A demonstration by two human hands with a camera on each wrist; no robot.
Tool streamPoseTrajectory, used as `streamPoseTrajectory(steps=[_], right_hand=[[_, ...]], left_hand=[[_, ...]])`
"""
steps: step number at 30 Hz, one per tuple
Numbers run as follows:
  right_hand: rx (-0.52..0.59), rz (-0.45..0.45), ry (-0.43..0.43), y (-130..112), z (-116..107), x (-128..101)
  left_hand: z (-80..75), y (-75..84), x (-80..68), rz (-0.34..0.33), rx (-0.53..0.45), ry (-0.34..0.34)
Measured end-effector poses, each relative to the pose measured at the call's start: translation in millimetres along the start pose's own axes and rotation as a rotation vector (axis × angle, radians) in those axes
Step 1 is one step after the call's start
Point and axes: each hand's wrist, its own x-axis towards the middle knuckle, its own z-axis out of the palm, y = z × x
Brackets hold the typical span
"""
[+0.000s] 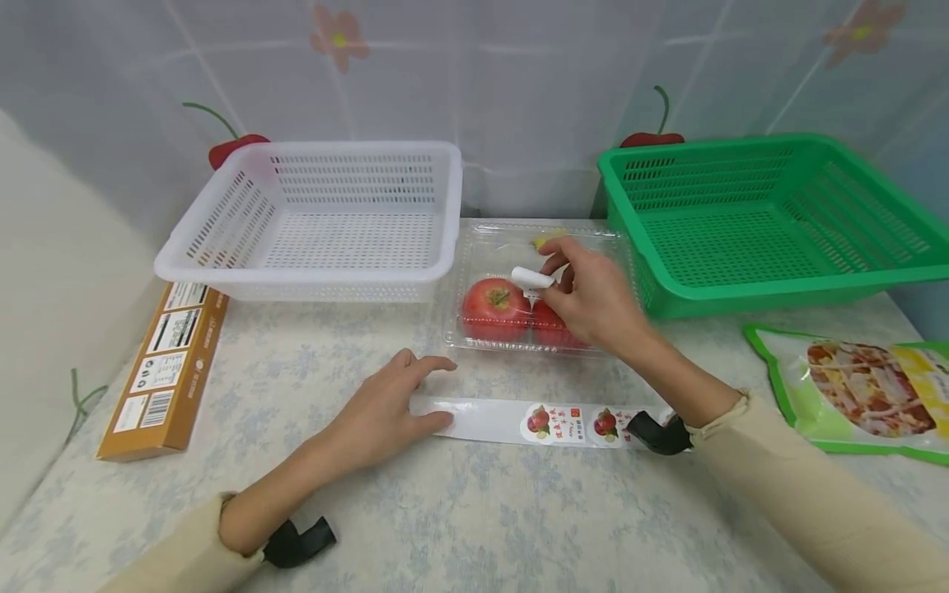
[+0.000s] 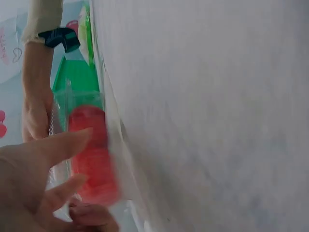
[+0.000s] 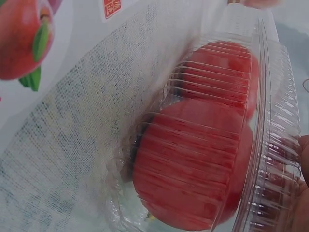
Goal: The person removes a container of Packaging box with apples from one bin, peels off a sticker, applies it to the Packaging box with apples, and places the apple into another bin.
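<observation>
Left hand [image 1: 385, 412]: fingers straight, pressing left end of sticker strip [image 1: 534, 422]; strip flat on table, long axis left-right, before clamshell [image 1: 474, 329]. Right hand [image 1: 593, 296] over clamshell, pinching white sticker [image 1: 532, 278].

The table [image 1: 474, 511] has a pale cloth with a flower pattern. On it lie a clear box [image 1: 474, 333] of tomatoes under the right hand [image 1: 593, 301], a sticker strip [image 1: 519, 422] under the left hand [image 1: 381, 416], a white basket [image 1: 193, 268] and a brown carton [image 1: 166, 371] to that hand's left, a green basket [image 1: 778, 288], and a food pouch [image 1: 853, 395], probably snacks.
</observation>
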Motion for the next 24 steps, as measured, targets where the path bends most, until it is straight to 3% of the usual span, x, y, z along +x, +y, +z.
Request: streamPoseTrajectory(steps=[5, 9, 14, 20, 24], right_hand=[[-0.02, -0.011, 0.057, 1, 2, -2], [-0.038, -0.046, 0.09, 1, 3, -3], [-0.073, -0.121, 0.098, 2, 5, -3], [-0.137, -0.251, 0.087, 5, 5, -4], [-0.235, -0.253, 0.032, 3, 3, -6]], left_hand=[[1.1, 8.2, 6.5, 0.107, -0.087, 0.234], [0.4, 12.6, 17.6, 0.111, -0.159, 0.32], [5.9, 21.7, 26.7, 0.086, -0.167, 0.34], [12.2, 26.4, 33.0, 0.031, -0.165, 0.311], [11.9, 25.4, 35.9, 0.011, -0.237, 0.272]])
